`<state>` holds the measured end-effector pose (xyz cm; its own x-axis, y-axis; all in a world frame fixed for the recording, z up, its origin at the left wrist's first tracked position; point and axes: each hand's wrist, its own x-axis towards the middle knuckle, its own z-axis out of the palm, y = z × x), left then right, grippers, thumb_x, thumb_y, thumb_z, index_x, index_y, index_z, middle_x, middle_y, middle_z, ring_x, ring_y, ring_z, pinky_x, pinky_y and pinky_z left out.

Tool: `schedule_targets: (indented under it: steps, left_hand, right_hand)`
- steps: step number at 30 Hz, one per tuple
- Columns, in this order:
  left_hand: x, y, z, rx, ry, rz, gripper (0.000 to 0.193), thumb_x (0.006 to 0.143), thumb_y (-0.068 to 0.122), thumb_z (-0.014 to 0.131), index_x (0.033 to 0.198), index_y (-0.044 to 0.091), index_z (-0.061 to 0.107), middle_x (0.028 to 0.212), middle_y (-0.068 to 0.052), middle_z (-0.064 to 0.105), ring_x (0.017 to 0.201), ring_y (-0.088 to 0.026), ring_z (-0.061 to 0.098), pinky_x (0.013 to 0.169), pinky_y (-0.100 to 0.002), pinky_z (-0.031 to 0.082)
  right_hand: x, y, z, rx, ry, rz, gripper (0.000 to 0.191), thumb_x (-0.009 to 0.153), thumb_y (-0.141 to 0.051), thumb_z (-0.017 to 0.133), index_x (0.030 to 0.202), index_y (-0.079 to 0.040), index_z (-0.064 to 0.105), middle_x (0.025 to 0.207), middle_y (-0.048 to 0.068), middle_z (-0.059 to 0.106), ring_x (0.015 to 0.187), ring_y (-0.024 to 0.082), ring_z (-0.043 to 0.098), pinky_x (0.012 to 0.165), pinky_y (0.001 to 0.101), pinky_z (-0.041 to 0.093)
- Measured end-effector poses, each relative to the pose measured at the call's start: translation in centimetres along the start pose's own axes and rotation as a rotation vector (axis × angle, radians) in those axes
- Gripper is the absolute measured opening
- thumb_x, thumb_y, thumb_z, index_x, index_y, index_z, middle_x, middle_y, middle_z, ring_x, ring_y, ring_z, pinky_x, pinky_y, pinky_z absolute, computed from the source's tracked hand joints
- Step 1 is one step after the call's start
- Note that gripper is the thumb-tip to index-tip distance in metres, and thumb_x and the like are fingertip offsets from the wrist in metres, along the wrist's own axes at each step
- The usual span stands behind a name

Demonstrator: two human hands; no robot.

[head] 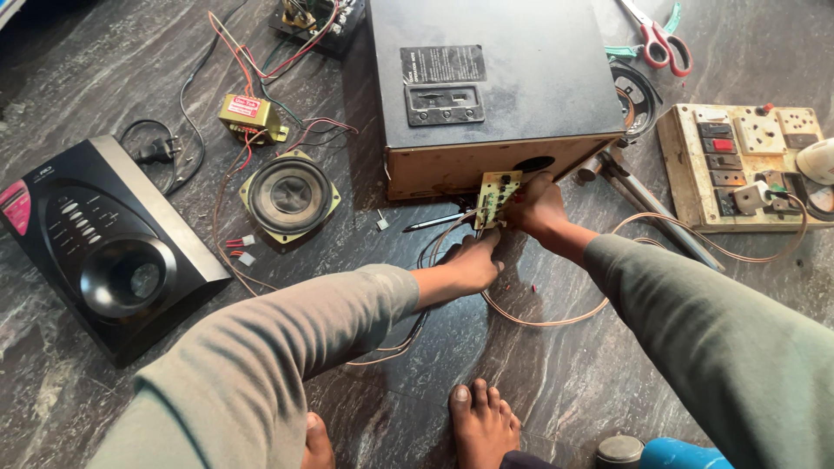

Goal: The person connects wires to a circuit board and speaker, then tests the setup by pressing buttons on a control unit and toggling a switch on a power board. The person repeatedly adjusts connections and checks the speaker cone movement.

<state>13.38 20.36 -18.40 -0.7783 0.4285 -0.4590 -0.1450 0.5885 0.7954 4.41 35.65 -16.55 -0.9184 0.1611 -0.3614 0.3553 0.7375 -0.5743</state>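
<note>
Both hands work at a small pale-green printed circuit board, held upright just in front of the open wooden edge of a large black speaker cabinet that lies on the dark marbled stone floor. The right hand has its grip closed on the board's right edge, thumb over the top. The left hand reaches in from below, its fingertips pinched at the board's lower end where thin copper-coloured wires leave it and loop across the floor toward the person's bare feet. A black pen-like tool lies on the floor just left of the board.

To the left of the cabinet a round loose speaker cone in a square metal frame rests face up, with a small yellow transformer behind it, both trailing red and black leads. Toward the floor's left edge lies a black plastic front panel with a round port and buttons, a black mains plug near it. On the right, near the floor's far edge, lie red-handled scissors; closer in, a wooden switchboard with sockets and rocker switches sits beside a slim grey metal rod.
</note>
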Motion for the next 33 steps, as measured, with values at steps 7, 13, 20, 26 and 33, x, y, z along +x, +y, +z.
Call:
schedule_targets:
  steps: [7,13,20,26,33]
  left_hand:
    - [0.3,-0.1,0.3,0.008,0.006,0.032,0.066,0.095,0.024,0.061,0.156,0.015,0.035,0.145,-0.035,0.042,0.132,-0.051,0.050,0.110,-0.050,0.044]
    - [-0.3,-0.1,-0.2,0.007,0.000,0.020,0.072,0.095,0.023,0.061,0.159,0.019,0.030,0.144,-0.036,0.042,0.132,-0.051,0.049,0.110,-0.051,0.044]
    - [-0.1,-0.6,-0.2,-0.014,-0.024,0.012,0.076,0.097,0.023,0.059,0.162,0.020,0.021,0.151,-0.032,0.036,0.140,-0.049,0.042,0.115,-0.049,0.038]
    - [-0.1,-0.9,0.1,0.001,-0.039,-0.005,0.077,0.096,0.023,0.059,0.163,0.022,0.022,0.151,-0.033,0.035,0.140,-0.050,0.041,0.116,-0.049,0.038]
    - [-0.5,-1.0,-0.3,0.023,-0.042,0.000,0.080,0.096,0.024,0.060,0.164,0.024,0.017,0.152,-0.034,0.035,0.140,-0.050,0.043,0.116,-0.050,0.039]
  right_hand:
    - [-0.1,0.9,0.1,0.001,0.018,-0.014,0.056,0.072,-0.001,0.084,0.110,0.012,0.046,0.092,0.022,0.071,0.074,0.028,0.075,0.054,0.0367,0.062]
    - [-0.2,0.6,0.2,0.026,0.030,-0.028,0.061,0.077,-0.002,0.082,0.117,0.016,0.038,0.096,0.020,0.069,0.074,0.027,0.073,0.053,0.0361,0.062]
    - [-1.2,-0.8,-0.6,0.066,-0.020,0.011,0.068,0.080,0.001,0.079,0.122,0.017,0.029,0.097,0.023,0.067,0.071,0.029,0.073,0.050,0.0370,0.061]
    - [-1.4,-0.3,-0.4,0.061,-0.015,-0.015,0.064,0.079,0.000,0.081,0.121,0.016,0.036,0.100,0.022,0.069,0.072,0.027,0.074,0.050,0.0344,0.061]
    - [-0.9,0.0,-0.7,0.057,-0.070,-0.013,0.042,0.077,-0.001,0.085,0.104,0.012,0.055,0.094,0.019,0.072,0.069,0.024,0.074,0.051,0.0330,0.061]
